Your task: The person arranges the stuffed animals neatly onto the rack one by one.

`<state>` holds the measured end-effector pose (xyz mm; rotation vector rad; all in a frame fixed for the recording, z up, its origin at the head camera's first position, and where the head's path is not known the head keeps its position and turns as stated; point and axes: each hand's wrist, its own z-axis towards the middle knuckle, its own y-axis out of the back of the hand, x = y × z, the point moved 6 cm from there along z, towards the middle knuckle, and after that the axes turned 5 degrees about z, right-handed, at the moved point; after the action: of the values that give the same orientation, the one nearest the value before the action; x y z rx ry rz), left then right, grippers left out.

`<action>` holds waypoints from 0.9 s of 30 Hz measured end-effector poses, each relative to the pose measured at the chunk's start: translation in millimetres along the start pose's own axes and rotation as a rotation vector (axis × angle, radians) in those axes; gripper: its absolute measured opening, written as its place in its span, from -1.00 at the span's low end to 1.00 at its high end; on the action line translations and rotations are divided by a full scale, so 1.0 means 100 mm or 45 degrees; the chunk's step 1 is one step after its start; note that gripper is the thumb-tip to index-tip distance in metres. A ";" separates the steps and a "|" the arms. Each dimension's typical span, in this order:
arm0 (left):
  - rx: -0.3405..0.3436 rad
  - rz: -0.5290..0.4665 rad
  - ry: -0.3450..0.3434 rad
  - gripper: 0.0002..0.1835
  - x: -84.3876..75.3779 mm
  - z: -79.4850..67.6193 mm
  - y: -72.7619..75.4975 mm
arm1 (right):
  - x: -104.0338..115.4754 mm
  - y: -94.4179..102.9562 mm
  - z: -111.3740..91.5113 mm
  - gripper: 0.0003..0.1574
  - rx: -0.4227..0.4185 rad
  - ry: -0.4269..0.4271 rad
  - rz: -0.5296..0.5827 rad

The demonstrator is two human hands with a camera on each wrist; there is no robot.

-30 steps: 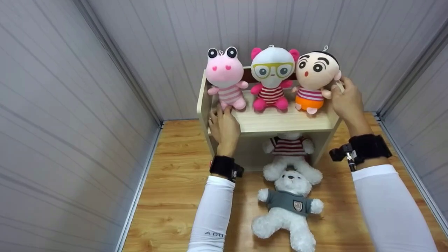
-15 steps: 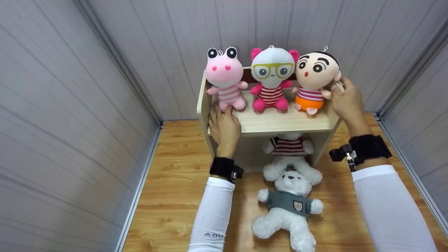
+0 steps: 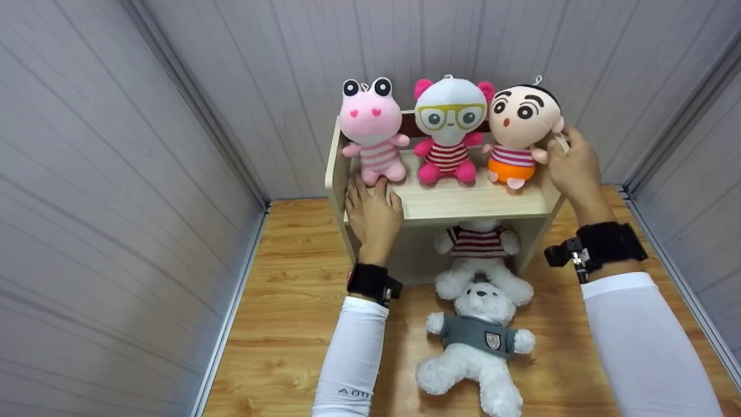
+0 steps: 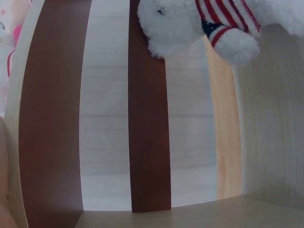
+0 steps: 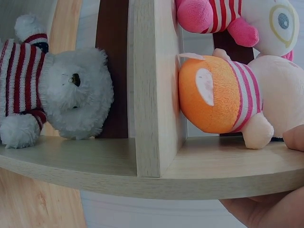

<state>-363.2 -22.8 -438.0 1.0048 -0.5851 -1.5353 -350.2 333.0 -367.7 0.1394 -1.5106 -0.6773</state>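
My left hand (image 3: 374, 217) lies on the upper board of a small wooden shelf (image 3: 469, 202), fingers extended. Its fingertips are at the feet of a pink big-eyed plush toy (image 3: 373, 124); contact is unclear. A sliver of that hand (image 4: 4, 190) shows in the left wrist view. My right hand (image 3: 576, 168) grips the shelf's right side panel, with thumb (image 5: 295, 137) inside and fingers outside. Beside it sits a plush boy doll (image 3: 524, 119) in orange shorts. A plush panda with yellow glasses (image 3: 451, 119) sits between the two toys.
Under the upper board, a white plush dog in a striped sweater (image 3: 477, 243) sits in the lower compartment. Another white plush dog in a grey shirt (image 3: 474, 333) lies on the wood floor (image 3: 289, 289) in front. Panelled walls (image 3: 249, 46) stand behind and at both sides.
My left hand has drawn back slightly toward me from the pink toy's feet, and its thumb has spread to the right. My right hand and the toys stay practically still.
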 end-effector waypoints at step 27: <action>-0.054 0.039 -0.079 -0.46 0.06 -0.38 -0.01 | 0.02 0.01 0.01 -0.29 -0.013 0.032 -0.014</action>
<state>-332.1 -21.8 -459.7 0.9152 -0.6060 -1.5503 -350.4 333.4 -365.4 0.1477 -1.4831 -0.6898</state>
